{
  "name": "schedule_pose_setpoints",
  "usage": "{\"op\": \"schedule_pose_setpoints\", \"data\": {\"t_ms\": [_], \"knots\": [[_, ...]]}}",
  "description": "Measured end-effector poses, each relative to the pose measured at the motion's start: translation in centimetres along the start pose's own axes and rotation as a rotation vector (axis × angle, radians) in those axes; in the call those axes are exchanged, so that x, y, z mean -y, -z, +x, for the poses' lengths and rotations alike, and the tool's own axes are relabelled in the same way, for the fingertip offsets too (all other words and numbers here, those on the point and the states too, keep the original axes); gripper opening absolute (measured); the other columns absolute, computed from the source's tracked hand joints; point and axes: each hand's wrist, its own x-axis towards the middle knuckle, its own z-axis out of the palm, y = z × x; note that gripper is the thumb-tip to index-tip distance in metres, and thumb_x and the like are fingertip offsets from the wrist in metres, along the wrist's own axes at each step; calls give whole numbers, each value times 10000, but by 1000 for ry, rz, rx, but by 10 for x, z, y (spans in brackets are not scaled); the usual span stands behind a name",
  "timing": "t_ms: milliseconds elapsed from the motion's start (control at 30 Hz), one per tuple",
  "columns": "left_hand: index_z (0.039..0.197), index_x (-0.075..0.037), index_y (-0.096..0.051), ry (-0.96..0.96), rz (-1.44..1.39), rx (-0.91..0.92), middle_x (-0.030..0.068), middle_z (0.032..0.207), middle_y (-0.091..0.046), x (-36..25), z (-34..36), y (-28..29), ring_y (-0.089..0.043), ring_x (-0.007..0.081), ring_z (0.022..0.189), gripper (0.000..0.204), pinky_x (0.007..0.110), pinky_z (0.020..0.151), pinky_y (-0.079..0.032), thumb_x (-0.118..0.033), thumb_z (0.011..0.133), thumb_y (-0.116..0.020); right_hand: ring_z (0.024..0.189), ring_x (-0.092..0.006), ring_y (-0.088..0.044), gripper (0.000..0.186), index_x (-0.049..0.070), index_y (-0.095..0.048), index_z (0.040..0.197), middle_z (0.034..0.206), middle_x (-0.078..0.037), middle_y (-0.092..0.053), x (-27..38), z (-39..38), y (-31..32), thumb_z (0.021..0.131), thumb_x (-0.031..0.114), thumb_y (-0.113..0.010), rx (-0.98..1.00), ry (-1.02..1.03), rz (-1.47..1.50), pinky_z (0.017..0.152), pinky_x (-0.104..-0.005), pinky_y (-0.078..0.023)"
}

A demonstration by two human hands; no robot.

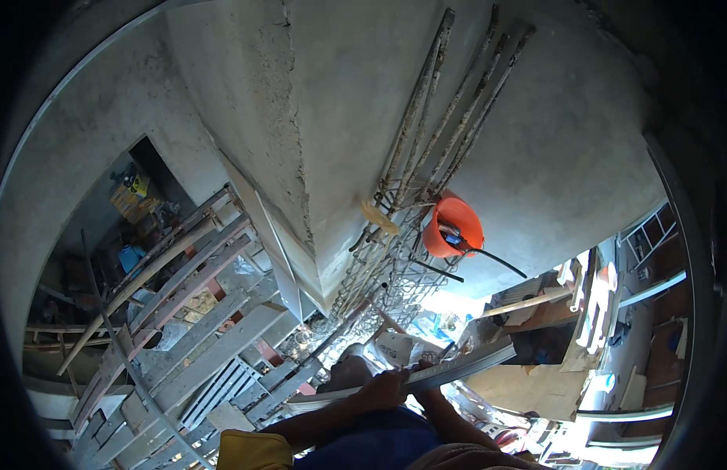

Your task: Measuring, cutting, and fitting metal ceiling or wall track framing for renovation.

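Observation:
A long light-grey profile (469, 363), which looks like metal, lies across the front of my body at the bottom centre. My left hand (385, 389) is closed around it near its middle. Just to the right, my right hand (424, 379) grips the same profile, its fingers dark and partly hidden behind it. The right end of the profile rises slightly, and its left end passes beyond my left forearm. Beyond my hands, a pale printed sack (395, 348) is partly visible.
Rusty rebar (457, 110) rises beside an orange bucket (454, 231) with tools in it, above a wire-like metal lattice (395, 270). At left, wooden planks (222, 345) and poles are stacked by a panel (279, 258). A plywood sheet (528, 389) lies at right; a ladder (649, 235) stands farther right.

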Motion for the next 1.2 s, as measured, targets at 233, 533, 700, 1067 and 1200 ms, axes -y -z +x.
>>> {"op": "schedule_pose_setpoints", "data": {"t_ms": [233,533,700,1067,1200], "knots": [[1134,24,-571,59,-36,-21,275,944,-667,-6,-7,4,-664,417,899,458,483,821,-530,-118,708,-661,465,-80,-327,361,218,-361,685,543,60,-290,-6,31,9,1001,306,-511,418,147,238,489,-276,-330],[1222,-10,-510,91,-110,-145,259,995,-657,3,-33,21,-645,416,971,579,492,841,-518,-116,690,-714,455,-82,-452,320,181,-455,705,544,26,-483,-29,57,-26,944,323,-613,194,117,0,450,-263,-418],[1220,1,-546,89,-96,-167,247,987,-672,4,-48,37,-663,386,950,558,448,831,-523,-197,732,-730,471,-66,-433,242,187,-466,760,536,50,-411,-43,47,-76,945,206,-621,85,209,-248,454,-231,-388],[1250,-110,-604,248,-23,-321,229,919,-689,79,-26,15,-677,365,824,557,470,726,-523,-428,795,-661,498,-98,-484,161,156,-515,823,632,12,-500,-68,86,-102,925,164,-639,166,161,-425,479,-247,-424],[1255,-124,-611,286,-36,-410,227,905,-692,80,-21,35,-679,364,801,565,472,707,-524,-464,804,-651,494,-100,-482,150,150,-519,832,631,8,-500,-66,102,-130,926,170,-633,224,105,-496,470,-248,-419]]}}
